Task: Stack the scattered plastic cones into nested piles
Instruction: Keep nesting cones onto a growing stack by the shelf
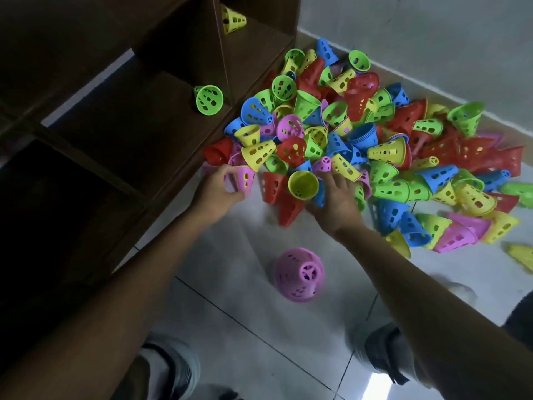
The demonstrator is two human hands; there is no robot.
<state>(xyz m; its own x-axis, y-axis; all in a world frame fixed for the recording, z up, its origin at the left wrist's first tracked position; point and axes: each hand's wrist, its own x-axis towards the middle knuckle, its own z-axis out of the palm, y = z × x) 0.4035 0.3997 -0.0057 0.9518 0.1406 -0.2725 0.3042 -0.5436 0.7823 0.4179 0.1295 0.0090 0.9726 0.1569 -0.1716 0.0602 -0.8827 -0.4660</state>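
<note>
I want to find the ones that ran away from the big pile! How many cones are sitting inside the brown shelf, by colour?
Yellow cone: 1
Green cone: 1
Total in the shelf: 2

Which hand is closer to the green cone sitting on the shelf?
Left. The left hand, gripping a pink cone, lies below the green cone; the right hand is farther off, in the cone pile.
</note>
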